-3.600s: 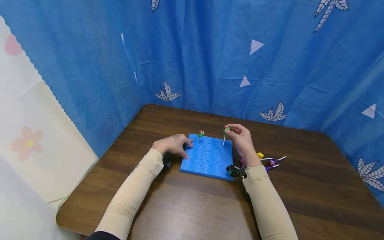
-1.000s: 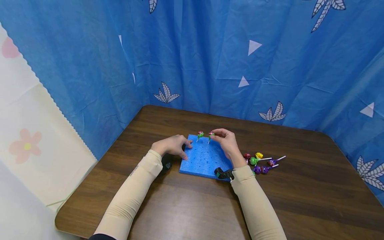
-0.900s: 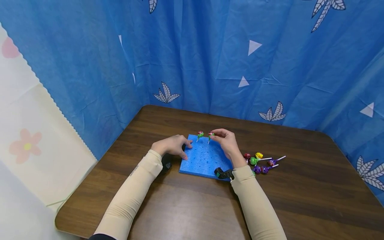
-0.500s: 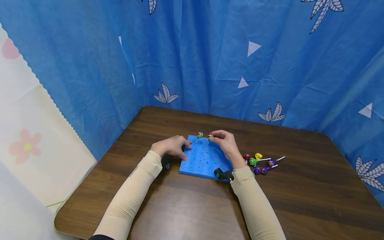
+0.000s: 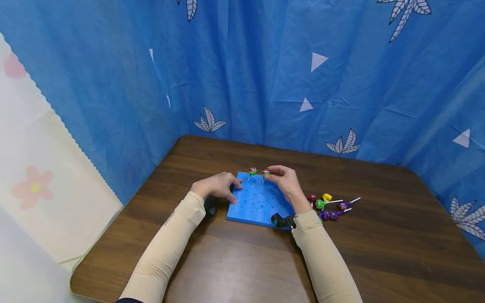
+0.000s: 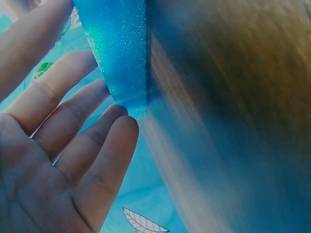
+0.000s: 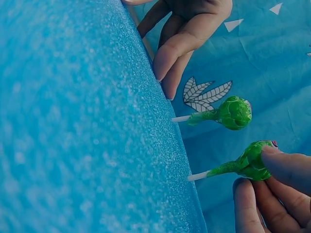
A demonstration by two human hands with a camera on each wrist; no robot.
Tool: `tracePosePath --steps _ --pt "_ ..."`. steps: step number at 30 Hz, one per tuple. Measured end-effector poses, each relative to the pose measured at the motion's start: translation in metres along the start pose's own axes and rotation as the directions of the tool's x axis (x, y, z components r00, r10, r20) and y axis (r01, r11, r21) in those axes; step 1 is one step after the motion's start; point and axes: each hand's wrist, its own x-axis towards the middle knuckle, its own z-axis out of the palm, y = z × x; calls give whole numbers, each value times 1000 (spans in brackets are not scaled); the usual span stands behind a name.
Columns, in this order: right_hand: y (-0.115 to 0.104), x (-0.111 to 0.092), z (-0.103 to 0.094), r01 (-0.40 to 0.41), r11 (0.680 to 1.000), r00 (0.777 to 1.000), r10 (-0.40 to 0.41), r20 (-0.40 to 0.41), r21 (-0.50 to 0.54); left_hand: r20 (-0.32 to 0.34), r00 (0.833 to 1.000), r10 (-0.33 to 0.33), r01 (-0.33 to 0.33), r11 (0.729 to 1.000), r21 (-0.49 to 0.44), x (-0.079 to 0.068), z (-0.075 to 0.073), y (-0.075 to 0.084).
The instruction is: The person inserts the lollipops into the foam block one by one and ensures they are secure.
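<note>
In the head view a blue foam board (image 5: pixel 257 206), pitted with small holes, lies on the table. Two green-and-red wrapped lollipops stand in its far part, stick down. My right hand (image 5: pixel 285 180) pinches the right lollipop (image 7: pixel 252 162) by its candy head between thumb and fingers; the stick's lower end meets the foam. Left of it, the other lollipop (image 7: pixel 233 114) stands by itself. My left hand (image 5: pixel 217 185) rests along the board's left edge, its fairly straight fingertips touching the foam side (image 6: pixel 121 63) in the left wrist view.
Right of the board several loose lollipops lie on the brown table (image 5: pixel 235 261), among them a yellow one (image 5: pixel 326 197), a green one (image 5: pixel 320 204) and purple ones (image 5: pixel 334 215). A blue curtain (image 5: pixel 250 75) hangs behind the table.
Since the oldest frame my right hand has carried its lollipop left and down to the board, beside the standing one. Over the last second both hands have stayed nearly still.
</note>
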Motion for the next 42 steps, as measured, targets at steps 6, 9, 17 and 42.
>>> tracePosePath --steps 6,9,17,42 --pt "0 -2 -3 -13 1000 999 14 35 -19 0 1000 -9 9 1000 -5 0 2 1" --pt "-1 -3 -3 -22 1000 998 22 51 -14 -5 1000 -15 15 1000 -1 0 1 1" --pt "-3 -7 -14 -47 998 998 46 53 34 -5 1000 -7 7 1000 -6 0 3 -1" --pt "-4 -34 -121 -89 994 989 95 110 -63 16 1000 5 -5 1000 3 3 -2 -3"
